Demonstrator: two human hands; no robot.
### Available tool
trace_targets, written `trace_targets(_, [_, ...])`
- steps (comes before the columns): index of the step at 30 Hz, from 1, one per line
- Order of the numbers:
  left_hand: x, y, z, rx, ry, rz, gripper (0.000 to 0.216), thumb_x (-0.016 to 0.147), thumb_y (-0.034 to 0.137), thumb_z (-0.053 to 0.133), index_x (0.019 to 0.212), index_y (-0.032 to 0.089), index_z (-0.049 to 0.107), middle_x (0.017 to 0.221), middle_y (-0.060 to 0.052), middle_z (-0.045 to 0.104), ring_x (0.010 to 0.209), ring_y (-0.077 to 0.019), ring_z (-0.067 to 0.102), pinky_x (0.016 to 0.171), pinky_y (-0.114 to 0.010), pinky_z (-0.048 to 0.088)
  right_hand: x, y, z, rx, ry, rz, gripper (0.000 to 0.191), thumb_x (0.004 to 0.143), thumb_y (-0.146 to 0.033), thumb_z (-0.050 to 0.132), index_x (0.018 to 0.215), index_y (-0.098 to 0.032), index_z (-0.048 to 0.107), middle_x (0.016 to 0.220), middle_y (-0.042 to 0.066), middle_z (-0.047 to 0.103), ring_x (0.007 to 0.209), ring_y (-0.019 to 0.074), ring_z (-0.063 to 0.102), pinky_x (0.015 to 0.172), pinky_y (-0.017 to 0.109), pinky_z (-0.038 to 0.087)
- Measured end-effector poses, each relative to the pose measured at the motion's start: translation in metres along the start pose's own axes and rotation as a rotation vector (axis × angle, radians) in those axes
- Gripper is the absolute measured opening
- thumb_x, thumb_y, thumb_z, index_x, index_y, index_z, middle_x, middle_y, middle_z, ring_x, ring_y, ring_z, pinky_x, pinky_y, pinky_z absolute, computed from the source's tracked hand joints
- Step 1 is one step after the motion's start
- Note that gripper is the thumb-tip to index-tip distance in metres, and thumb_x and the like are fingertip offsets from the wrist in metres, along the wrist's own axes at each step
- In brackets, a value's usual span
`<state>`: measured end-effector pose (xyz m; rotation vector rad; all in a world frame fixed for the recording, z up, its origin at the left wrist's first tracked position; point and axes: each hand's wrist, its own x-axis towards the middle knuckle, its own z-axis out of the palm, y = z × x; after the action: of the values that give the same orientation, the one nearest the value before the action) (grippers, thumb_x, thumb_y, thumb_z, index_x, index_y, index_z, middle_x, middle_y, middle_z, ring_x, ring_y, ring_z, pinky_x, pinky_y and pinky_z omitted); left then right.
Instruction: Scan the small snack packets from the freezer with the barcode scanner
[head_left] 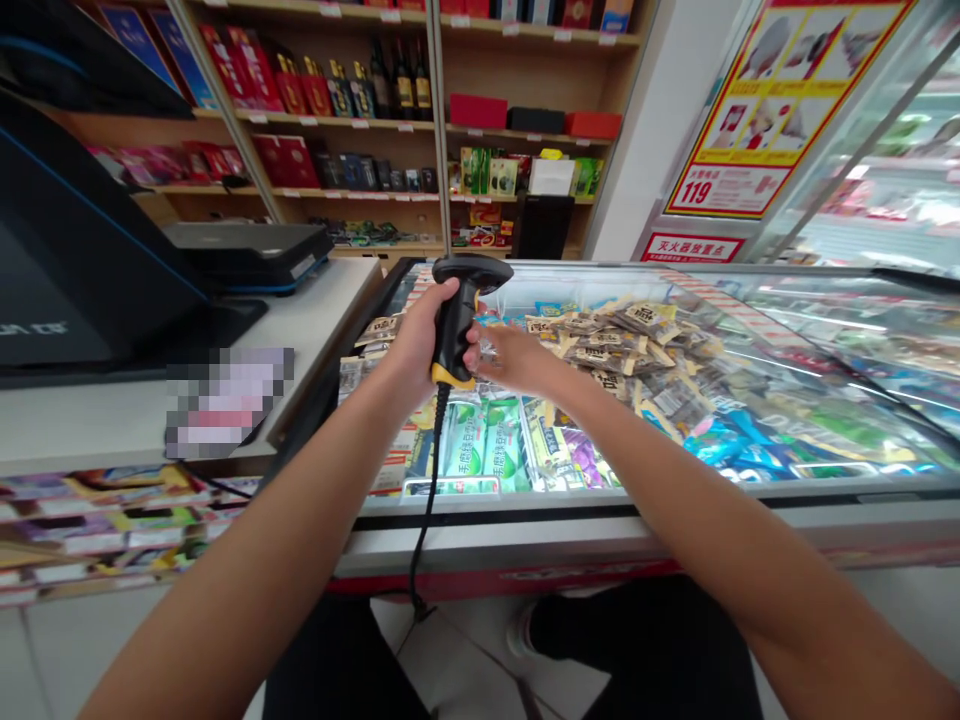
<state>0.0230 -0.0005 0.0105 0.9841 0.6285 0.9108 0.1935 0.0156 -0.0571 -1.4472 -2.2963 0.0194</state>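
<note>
My left hand [417, 340] is wrapped round the handle of a black barcode scanner [461, 305] with a yellow base, held upright over the glass lid of a chest freezer [600, 500]. Its black cable [424, 500] hangs down toward the floor. My right hand [510, 355] reaches in from the right and touches the scanner's handle; its fingers are partly hidden behind the scanner. A pile of small brown snack packets [637, 345] lies on the freezer lid just right of my hands. Green ice-cream packs [484, 440] show under the glass below the scanner.
A white checkout counter [112, 410] stands at the left with a black monitor [75, 260] and a flat black device [247, 255]. Wooden shelves [420, 120] of bottles and red boxes fill the back wall. A glass-door cooler [885, 170] and a red-yellow poster [772, 90] stand at the right.
</note>
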Motion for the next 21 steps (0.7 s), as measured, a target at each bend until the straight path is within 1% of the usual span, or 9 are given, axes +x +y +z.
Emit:
trace_targets(3, [0.0,0.001,-0.001,-0.004,0.018,-0.002,0.039,0.092,0.056,0.056,0.093,0.017,0.06,0.051,0.003,0.052,0.034,-0.0106,0.046,0.037,-0.022,0.038,0.004,-0.009,0.014,0.139,-0.086,0.006,0.041,0.08,-0.046,0.08,0.11,-0.021,0.069,0.113,0.014,0.072,0.105,0.0341,0.066,0.091,0.044,0.05])
trace_targets(5, [0.002,0.001,-0.003,-0.009,0.022,-0.003,0.038,0.092,0.056,0.055,0.093,0.018,0.06,0.052,0.003,0.052,0.034,-0.0106,0.046,0.037,-0.021,0.039,0.004,-0.004,0.016,0.215,-0.051,0.096,0.054,0.068,-0.047,0.089,0.111,-0.021,0.068,0.113,0.014,0.072,0.101,0.0352,0.067,0.086,0.044,0.051])
trace_targets(6, [0.002,0.001,-0.004,-0.01,0.024,-0.004,0.038,0.092,0.055,0.054,0.092,0.018,0.06,0.052,0.003,0.052,0.034,-0.0104,0.046,0.037,-0.021,0.039,0.003,0.0,0.014,0.259,-0.01,0.157,0.058,0.066,-0.048,0.09,0.112,-0.02,0.067,0.111,0.014,0.073,0.098,0.0353,0.067,0.084,0.045,0.051])
trace_targets(9, [0.004,0.001,-0.005,-0.013,0.033,-0.017,0.036,0.094,0.053,0.05,0.09,0.018,0.059,0.051,0.003,0.051,0.034,-0.0101,0.045,0.037,-0.02,0.037,0.002,0.017,0.003,0.399,0.152,0.29,0.055,0.067,-0.052,0.089,0.108,-0.02,0.071,0.101,0.012,0.075,0.093,0.0353,0.069,0.082,0.045,0.05])
trace_targets(12, [0.003,0.0,-0.003,-0.023,0.039,-0.035,0.035,0.096,0.05,0.046,0.087,0.018,0.057,0.052,0.002,0.051,0.035,-0.0103,0.046,0.037,-0.02,0.038,0.003,0.033,-0.009,0.569,0.231,0.283,0.039,0.074,-0.05,0.084,0.099,-0.021,0.076,0.1,0.009,0.078,0.094,0.0334,0.07,0.084,0.043,0.05])
trace_targets(14, [0.001,-0.001,-0.002,-0.023,0.03,-0.052,0.035,0.098,0.048,0.043,0.085,0.018,0.056,0.052,0.002,0.051,0.035,-0.0106,0.046,0.037,-0.021,0.039,0.003,0.041,-0.013,0.641,0.27,0.315,0.033,0.076,-0.049,0.081,0.091,-0.02,0.075,0.094,0.008,0.079,0.089,0.0315,0.071,0.078,0.041,0.05])
trace_targets(16, [0.0,-0.003,-0.001,-0.011,0.006,-0.073,0.036,0.1,0.047,0.041,0.084,0.018,0.055,0.053,0.002,0.052,0.036,-0.0112,0.048,0.036,-0.021,0.039,0.004,0.046,-0.014,0.679,0.36,0.373,0.035,0.075,-0.052,0.08,0.086,-0.019,0.073,0.088,0.008,0.078,0.083,0.0297,0.071,0.074,0.039,0.05])
trace_targets(19, [-0.003,-0.005,0.001,0.02,-0.034,-0.081,0.038,0.1,0.049,0.041,0.083,0.017,0.055,0.056,0.001,0.053,0.036,-0.0113,0.049,0.036,-0.022,0.041,0.005,0.05,-0.012,0.675,0.499,0.393,0.034,0.076,-0.05,0.079,0.089,-0.019,0.071,0.089,0.008,0.077,0.083,0.0276,0.07,0.075,0.038,0.051])
trace_targets(21, [-0.004,-0.006,0.002,0.041,-0.052,-0.066,0.038,0.099,0.05,0.044,0.084,0.018,0.055,0.055,0.001,0.053,0.036,-0.0111,0.049,0.036,-0.021,0.041,0.006,0.051,-0.01,0.643,0.534,0.391,0.031,0.077,-0.046,0.078,0.091,-0.02,0.07,0.091,0.008,0.077,0.084,0.0267,0.069,0.076,0.038,0.051])
